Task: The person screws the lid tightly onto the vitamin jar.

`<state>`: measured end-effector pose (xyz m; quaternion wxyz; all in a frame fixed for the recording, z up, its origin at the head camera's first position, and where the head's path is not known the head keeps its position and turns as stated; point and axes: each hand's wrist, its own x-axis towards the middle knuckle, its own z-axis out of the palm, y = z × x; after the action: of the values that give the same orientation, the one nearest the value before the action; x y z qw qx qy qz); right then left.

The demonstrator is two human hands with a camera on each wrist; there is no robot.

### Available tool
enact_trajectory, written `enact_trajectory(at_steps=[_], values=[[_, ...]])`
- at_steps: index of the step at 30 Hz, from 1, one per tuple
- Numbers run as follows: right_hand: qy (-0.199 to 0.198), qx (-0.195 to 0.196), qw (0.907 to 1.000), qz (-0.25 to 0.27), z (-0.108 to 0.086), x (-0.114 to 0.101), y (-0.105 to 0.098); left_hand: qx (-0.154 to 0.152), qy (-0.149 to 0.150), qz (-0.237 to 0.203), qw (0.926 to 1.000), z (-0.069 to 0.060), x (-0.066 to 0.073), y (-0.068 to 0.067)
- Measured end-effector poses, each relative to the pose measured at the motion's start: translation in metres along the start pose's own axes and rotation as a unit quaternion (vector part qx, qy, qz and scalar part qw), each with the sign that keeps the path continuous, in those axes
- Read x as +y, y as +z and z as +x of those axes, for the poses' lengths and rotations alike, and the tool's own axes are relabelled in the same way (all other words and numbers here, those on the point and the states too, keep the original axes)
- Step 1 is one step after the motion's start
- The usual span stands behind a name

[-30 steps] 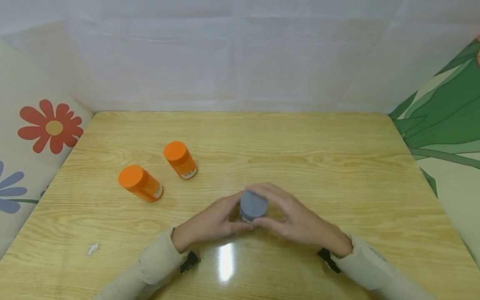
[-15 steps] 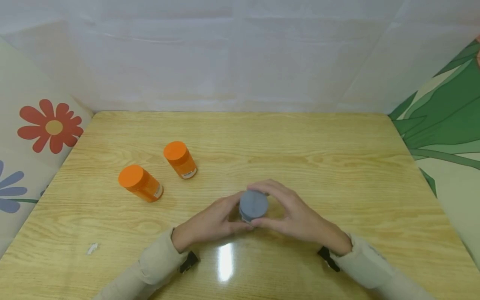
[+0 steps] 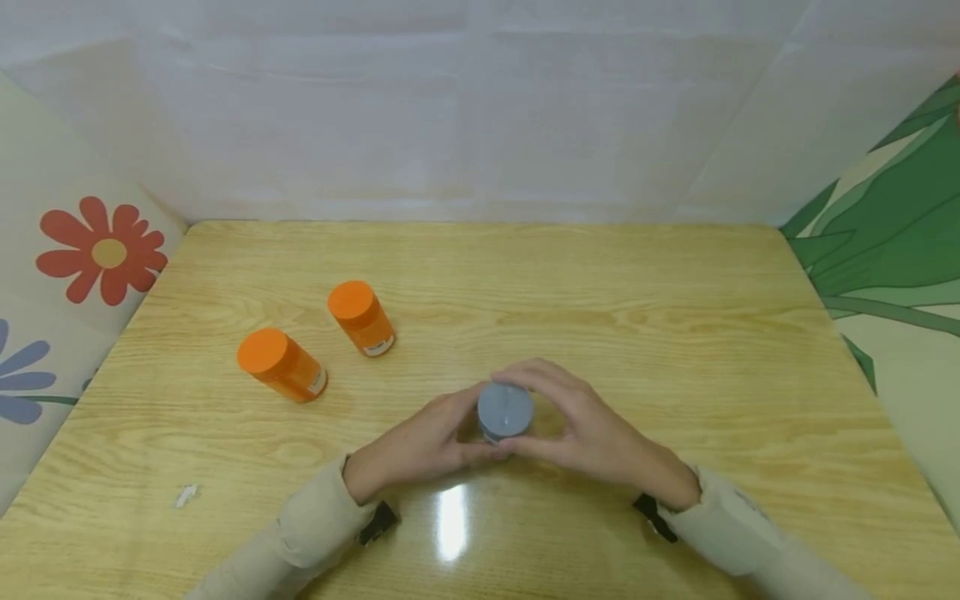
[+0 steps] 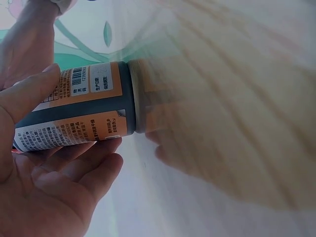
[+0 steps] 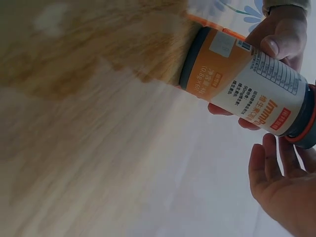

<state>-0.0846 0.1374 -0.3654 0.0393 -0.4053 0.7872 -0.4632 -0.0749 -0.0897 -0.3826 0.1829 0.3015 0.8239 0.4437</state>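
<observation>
A dark grey supplement bottle (image 4: 74, 106) with an orange-and-white label stands upright on the table. In the head view its grey cap (image 3: 505, 408) faces up between my two hands. My left hand (image 3: 427, 437) grips the bottle's body, thumb on one side and fingers on the other, as the left wrist view shows. From the right, my right hand (image 3: 600, 425) reaches around the cap, its index finger at the far edge and thumb at the near edge. An orange ring (image 5: 302, 123) shows below the cap in the right wrist view.
Two orange bottles (image 3: 281, 364) with orange caps stand on the wooden table (image 3: 675, 317) to the left, one farther back (image 3: 362, 318). A small white scrap (image 3: 186, 496) lies at the left front. White sheeting (image 3: 480, 108) rises behind the table.
My right fingers have spread a little off the cap's far side, then drawn slightly left around it. The left hand and the bottle have stayed nearly still.
</observation>
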Motion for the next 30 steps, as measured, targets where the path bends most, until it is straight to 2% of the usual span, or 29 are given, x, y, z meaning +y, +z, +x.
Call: enact_trajectory(at_steps=[8, 12, 23, 30], values=[[0.010, 0.005, 0.9999, 0.007, -0.0015, 0.0006, 0.0002, 0.000, 0.001, -0.002, 1.0000, 0.0005, -0.0005, 0.0000], [0.004, 0.009, 0.9999, 0.008, -0.0023, 0.0012, 0.0010, -0.005, -0.006, -0.010, 0.9999, 0.0002, -0.0006, 0.0002], [-0.008, 0.018, 0.9998, -0.010, -0.0032, 0.0013, 0.0025, -0.001, -0.001, -0.010, 0.9999, -0.0001, 0.0006, 0.0003], [-0.007, 0.015, 0.9999, -0.003, -0.0033, 0.0019, 0.0028, -0.004, -0.001, -0.014, 0.9999, -0.0003, 0.0003, 0.0003]])
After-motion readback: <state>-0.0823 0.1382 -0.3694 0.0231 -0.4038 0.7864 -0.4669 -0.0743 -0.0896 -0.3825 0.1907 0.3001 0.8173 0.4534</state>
